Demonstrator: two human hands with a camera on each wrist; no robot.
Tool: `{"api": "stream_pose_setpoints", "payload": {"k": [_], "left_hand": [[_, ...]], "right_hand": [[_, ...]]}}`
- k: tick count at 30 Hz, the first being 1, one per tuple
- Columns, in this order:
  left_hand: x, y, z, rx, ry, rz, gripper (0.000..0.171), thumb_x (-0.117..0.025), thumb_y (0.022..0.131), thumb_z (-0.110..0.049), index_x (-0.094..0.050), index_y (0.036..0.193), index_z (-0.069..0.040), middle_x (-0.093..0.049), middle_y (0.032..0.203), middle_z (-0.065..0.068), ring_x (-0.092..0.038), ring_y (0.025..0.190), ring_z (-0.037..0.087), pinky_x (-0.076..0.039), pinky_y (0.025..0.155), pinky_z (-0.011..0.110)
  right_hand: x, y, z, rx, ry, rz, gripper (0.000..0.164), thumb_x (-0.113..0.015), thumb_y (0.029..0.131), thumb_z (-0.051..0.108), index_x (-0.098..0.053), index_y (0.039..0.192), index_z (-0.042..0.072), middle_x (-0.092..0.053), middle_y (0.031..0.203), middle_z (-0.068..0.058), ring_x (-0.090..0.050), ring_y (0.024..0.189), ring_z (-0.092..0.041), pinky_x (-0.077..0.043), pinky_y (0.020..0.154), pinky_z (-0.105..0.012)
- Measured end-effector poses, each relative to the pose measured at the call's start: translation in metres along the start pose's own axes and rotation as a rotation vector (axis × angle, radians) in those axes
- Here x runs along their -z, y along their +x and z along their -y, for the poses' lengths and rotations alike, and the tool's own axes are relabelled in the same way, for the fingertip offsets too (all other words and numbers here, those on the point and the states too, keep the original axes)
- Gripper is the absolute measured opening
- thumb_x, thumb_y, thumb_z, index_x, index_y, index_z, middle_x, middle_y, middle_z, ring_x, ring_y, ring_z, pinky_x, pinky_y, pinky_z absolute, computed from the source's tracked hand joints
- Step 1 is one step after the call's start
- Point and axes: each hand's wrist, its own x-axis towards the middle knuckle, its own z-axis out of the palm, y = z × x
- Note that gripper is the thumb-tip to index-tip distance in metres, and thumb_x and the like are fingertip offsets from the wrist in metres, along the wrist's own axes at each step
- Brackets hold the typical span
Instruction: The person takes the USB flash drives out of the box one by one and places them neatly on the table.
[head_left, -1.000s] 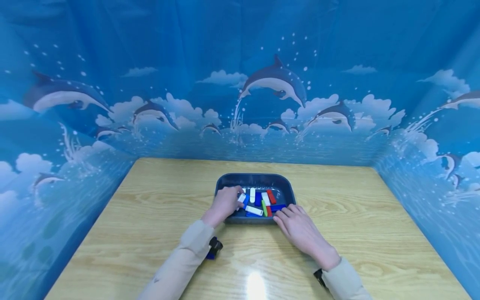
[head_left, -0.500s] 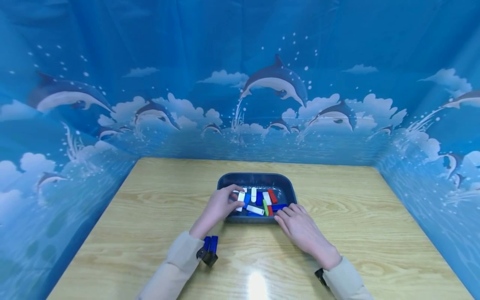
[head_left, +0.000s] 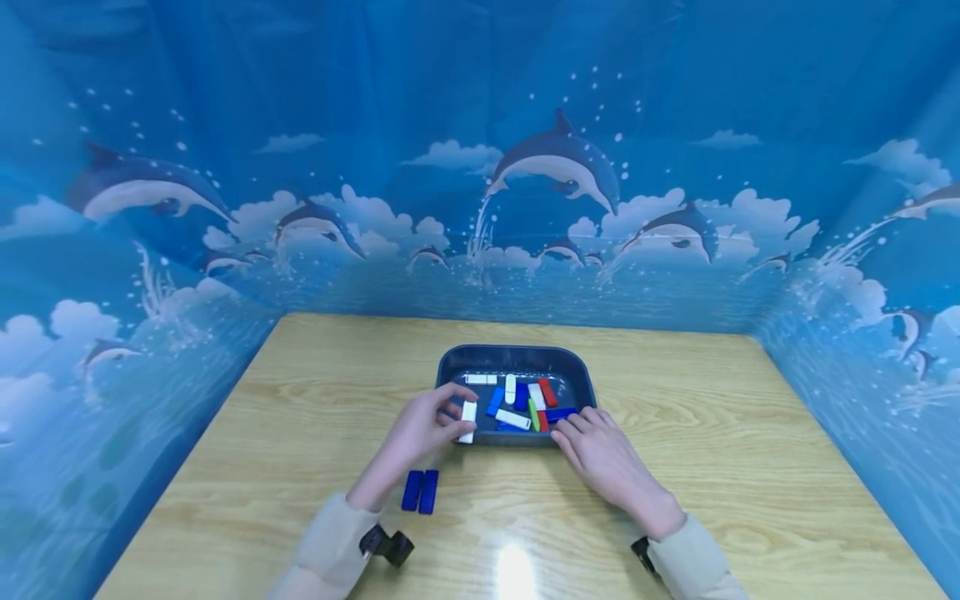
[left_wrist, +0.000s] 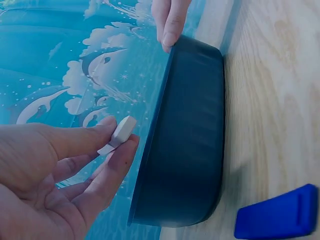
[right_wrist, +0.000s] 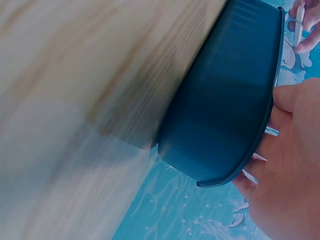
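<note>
A white USB flash drive (head_left: 468, 421) is pinched between the thumb and fingertips of my left hand (head_left: 420, 427), above the near left corner of a dark blue plastic bin (head_left: 517, 357). In the left wrist view the drive (left_wrist: 121, 132) is seen nearly edge-on, clear of the bin's wall (left_wrist: 185, 130). My right hand (head_left: 603, 458) grips the bin's near right rim, thumb at the edge and fingers reaching inside, as the right wrist view shows. Several flash drives lie loose in the bin, among them a green one (head_left: 533, 415) and a red one (head_left: 547, 392).
Two dark blue flash drives (head_left: 420, 492) lie side by side on the wooden table (head_left: 300, 400), in front of the bin and left of centre. A blue curtain with dolphins (head_left: 480, 167) surrounds the table at the back and sides.
My left hand has lifted the white flash drive from among the others and drawn it left and toward me. The two blue drives on the table are now uncovered. My right hand stays put.
</note>
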Motion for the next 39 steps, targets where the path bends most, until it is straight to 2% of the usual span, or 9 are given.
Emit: {"api": "stream_pose_setpoints", "payload": {"k": [6, 10, 13, 25, 31, 39], "left_hand": [[0.002, -0.016, 0.007, -0.048, -0.021, 0.078, 0.034, -0.071, 0.08, -0.018, -0.059, 0.113, -0.018, -0.059, 0.081, -0.001, -0.059, 0.067, 0.01, -0.051, 0.057, 0.024], [-0.001, -0.025, 0.014, -0.053, -0.021, 0.156, 0.034, -0.072, 0.079, -0.016, -0.06, 0.111, -0.016, -0.059, 0.081, -0.002, -0.059, 0.068, 0.01, -0.051, 0.058, 0.023], [-0.004, -0.028, 0.019, -0.058, 0.009, 0.178, 0.033, -0.073, 0.077, -0.014, -0.06, 0.108, -0.015, -0.061, 0.081, -0.003, -0.059, 0.068, 0.009, -0.05, 0.059, 0.021], [-0.018, -0.031, 0.035, -0.038, 0.199, 0.127, 0.035, -0.078, 0.069, -0.016, -0.061, 0.099, -0.014, -0.057, 0.073, -0.006, -0.052, 0.063, 0.006, -0.045, 0.056, 0.018], [-0.017, -0.03, 0.04, -0.112, 0.343, 0.071, 0.036, -0.081, 0.064, -0.026, -0.065, 0.094, -0.015, -0.061, 0.083, -0.006, -0.053, 0.078, 0.012, -0.041, 0.071, 0.028], [-0.012, -0.036, 0.042, -0.099, 0.363, 0.085, 0.037, -0.082, 0.062, -0.032, -0.067, 0.092, -0.018, -0.062, 0.089, -0.005, -0.05, 0.085, 0.014, -0.041, 0.076, 0.032]], "right_hand": [[0.0, 0.0, -0.001, 0.01, -0.009, -0.014, 0.027, -0.049, 0.095, 0.03, -0.065, 0.108, 0.013, -0.065, 0.098, 0.002, -0.051, 0.09, -0.016, -0.041, 0.089, -0.038], [-0.001, 0.0, -0.001, 0.014, -0.018, -0.02, 0.027, -0.049, 0.095, 0.03, -0.065, 0.107, 0.013, -0.065, 0.098, 0.002, -0.05, 0.089, -0.016, -0.041, 0.087, -0.038], [-0.001, 0.0, -0.002, 0.011, -0.017, -0.019, 0.028, -0.047, 0.095, 0.031, -0.065, 0.107, 0.013, -0.065, 0.097, 0.002, -0.05, 0.089, -0.016, -0.041, 0.087, -0.038], [-0.001, 0.0, -0.001, 0.0, -0.009, -0.009, 0.028, -0.048, 0.095, 0.031, -0.065, 0.108, 0.013, -0.065, 0.098, 0.002, -0.05, 0.089, -0.016, -0.041, 0.088, -0.039], [-0.001, 0.001, -0.001, 0.019, -0.02, -0.025, 0.025, -0.051, 0.094, 0.029, -0.065, 0.107, 0.012, -0.065, 0.097, 0.002, -0.051, 0.088, -0.016, -0.041, 0.086, -0.039], [-0.001, 0.001, 0.0, 0.003, 0.001, -0.013, 0.028, -0.047, 0.095, 0.031, -0.066, 0.107, 0.013, -0.065, 0.098, 0.002, -0.051, 0.089, -0.016, -0.041, 0.088, -0.038]]}}
